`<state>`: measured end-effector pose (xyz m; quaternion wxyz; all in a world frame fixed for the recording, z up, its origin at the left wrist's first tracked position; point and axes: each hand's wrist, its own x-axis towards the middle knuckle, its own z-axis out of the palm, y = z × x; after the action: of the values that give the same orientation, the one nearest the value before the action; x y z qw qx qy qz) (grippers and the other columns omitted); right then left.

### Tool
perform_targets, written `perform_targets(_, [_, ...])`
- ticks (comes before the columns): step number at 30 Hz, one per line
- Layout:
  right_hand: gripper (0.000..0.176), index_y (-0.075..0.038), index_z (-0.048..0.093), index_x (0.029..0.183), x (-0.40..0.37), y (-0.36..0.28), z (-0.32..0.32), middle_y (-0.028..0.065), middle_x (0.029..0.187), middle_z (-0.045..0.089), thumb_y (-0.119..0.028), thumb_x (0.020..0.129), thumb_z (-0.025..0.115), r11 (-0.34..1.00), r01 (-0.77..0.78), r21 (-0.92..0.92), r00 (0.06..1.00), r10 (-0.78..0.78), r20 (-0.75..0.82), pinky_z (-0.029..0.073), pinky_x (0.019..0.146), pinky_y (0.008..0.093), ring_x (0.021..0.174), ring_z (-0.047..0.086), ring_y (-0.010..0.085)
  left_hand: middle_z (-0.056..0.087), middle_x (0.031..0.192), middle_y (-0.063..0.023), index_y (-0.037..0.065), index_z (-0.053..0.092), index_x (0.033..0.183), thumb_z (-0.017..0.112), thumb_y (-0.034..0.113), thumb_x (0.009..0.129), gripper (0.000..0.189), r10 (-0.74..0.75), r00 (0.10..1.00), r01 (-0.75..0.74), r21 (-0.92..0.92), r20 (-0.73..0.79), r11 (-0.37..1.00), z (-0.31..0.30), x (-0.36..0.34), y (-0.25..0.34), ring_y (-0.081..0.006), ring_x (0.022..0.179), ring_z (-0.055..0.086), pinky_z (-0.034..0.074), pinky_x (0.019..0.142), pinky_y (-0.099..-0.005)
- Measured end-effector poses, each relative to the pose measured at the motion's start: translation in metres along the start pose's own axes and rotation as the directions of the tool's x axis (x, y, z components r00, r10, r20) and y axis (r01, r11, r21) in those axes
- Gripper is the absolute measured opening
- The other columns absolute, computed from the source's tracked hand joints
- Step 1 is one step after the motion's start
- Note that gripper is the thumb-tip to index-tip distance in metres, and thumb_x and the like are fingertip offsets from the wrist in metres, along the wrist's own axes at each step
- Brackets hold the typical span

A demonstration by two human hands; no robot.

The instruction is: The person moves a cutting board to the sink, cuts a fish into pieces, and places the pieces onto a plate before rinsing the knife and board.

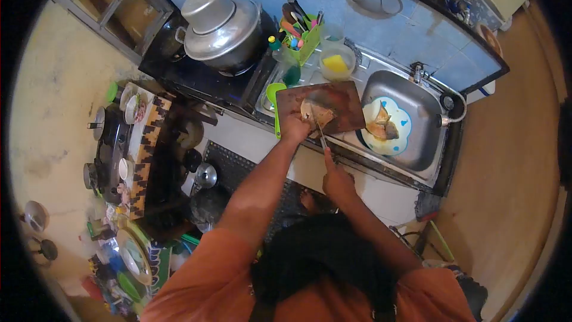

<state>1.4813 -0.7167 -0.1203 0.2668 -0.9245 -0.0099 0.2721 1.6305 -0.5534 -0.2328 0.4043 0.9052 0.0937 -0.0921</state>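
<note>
Left hand [293, 129] has fingers closed on the food [320, 112], right hand [338, 182] on the knife [323, 138]; if the food slides on the board [347, 100], the knife could cut nearby fingers.

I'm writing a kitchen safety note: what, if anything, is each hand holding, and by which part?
The right hand holds the knife by its handle; the left hand holds the food piece at its left side, on the cutting board.
</note>
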Motion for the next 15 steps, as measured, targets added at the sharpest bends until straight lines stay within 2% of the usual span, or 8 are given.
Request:
perform_targets(3, [0.08,-0.015,0.009,0.154,0.012,-0.004,-0.005,0.0315,0.095,0.06,-0.01,0.086,0.052,0.998,-0.001,0.069,1.0,0.002,-0.011,0.047,0.08,0.0555,0.09,0.063,0.044,0.068,0.069,-0.0164,-0.002,0.07,0.078,0.069,0.015,0.072,0.018,0.145,0.985,-0.139,0.068,-0.094,0.988,0.008,0.002,-0.002,-0.0225,0.058,0.065,0.051,0.059,-0.0369])
perform_targets(5, [0.081,-0.013,0.008,0.153,0.039,0.007,0.014,0.0314,0.091,0.061,-0.007,0.085,0.052,0.989,0.114,0.093,0.984,-0.099,-0.149,0.048,0.078,0.0541,0.085,0.062,0.0457,0.071,0.084,-0.0177,0.001,0.071,0.093,0.065,0.019,0.077,0.024,-0.032,0.999,0.032,0.01,-0.032,0.999,0.004,-0.001,0.004,-0.0309,0.079,0.069,0.054,0.072,-0.0419])
perform_targets(6, [0.081,-0.013,0.008,0.153,0.038,0.005,0.01,0.0314,0.091,0.061,-0.007,0.085,0.052,0.989,0.116,0.095,0.983,-0.101,-0.154,0.048,0.078,0.0541,0.085,0.062,0.0457,0.071,0.084,-0.0177,0.001,0.071,0.093,0.065,0.019,0.077,0.024,-0.027,0.999,0.027,0.013,-0.035,1.0,-0.003,0.001,0.009,-0.0309,0.079,0.069,0.054,0.072,-0.0419])
perform_targets(8, [0.082,-0.013,0.011,0.153,0.032,0.008,0.004,0.0326,0.088,0.062,-0.006,0.083,0.052,0.99,0.107,0.093,0.987,-0.094,-0.133,0.05,0.076,0.0537,0.081,0.064,0.0461,0.069,0.075,-0.0164,-0.001,0.069,0.09,0.067,0.013,0.075,0.02,-0.283,0.944,0.325,-0.346,0.167,0.88,-0.009,0.001,0.019,-0.0248,0.067,0.068,0.054,0.06,-0.0385])
perform_targets(9, [0.082,-0.013,0.011,0.153,0.031,0.008,0.001,0.0326,0.088,0.062,-0.006,0.083,0.052,0.99,0.105,0.09,0.987,-0.093,-0.132,0.05,0.076,0.0537,0.081,0.064,0.0461,0.069,0.075,-0.0164,-0.001,0.069,0.09,0.067,0.013,0.075,0.02,-0.283,0.944,0.326,-0.349,0.169,0.879,-0.013,0.002,0.019,-0.0248,0.067,0.068,0.054,0.06,-0.0385])
perform_targets(12, [0.082,-0.013,0.009,0.153,0.031,0.006,-0.004,0.0337,0.092,0.061,-0.007,0.084,0.052,0.99,0.069,0.12,0.996,-0.061,-0.072,0.05,0.077,0.0542,0.084,0.063,0.0472,0.066,0.067,-0.0135,-0.001,0.067,0.086,0.069,0.009,0.074,0.016,-0.189,0.966,0.232,-0.266,0.179,0.935,-0.025,0.0,0.02,-0.0185,0.054,0.064,0.05,0.048,-0.035])
perform_targets(14, [0.083,-0.013,0.007,0.153,0.031,0.005,-0.006,0.0348,0.095,0.061,-0.008,0.084,0.052,0.997,0.033,0.073,0.998,-0.029,-0.055,0.05,0.078,0.0539,0.086,0.063,0.048,0.065,0.063,-0.012,0.001,0.067,0.083,0.071,0.015,0.073,0.017,0.107,0.993,-0.097,-0.196,0.04,0.976,-0.03,-0.005,0.026,-0.0174,0.049,0.062,0.048,0.045,-0.0356])
perform_targets(15, [0.083,-0.013,0.007,0.153,0.033,0.006,-0.007,0.0348,0.095,0.061,-0.008,0.084,0.052,0.997,0.029,0.077,0.998,-0.025,-0.057,0.05,0.078,0.0539,0.086,0.063,0.048,0.065,0.063,-0.012,0.001,0.067,0.083,0.071,0.015,0.073,0.017,0.109,0.993,-0.098,-0.194,0.045,0.976,-0.028,0.0,0.026,-0.0174,0.049,0.062,0.048,0.045,-0.0356])
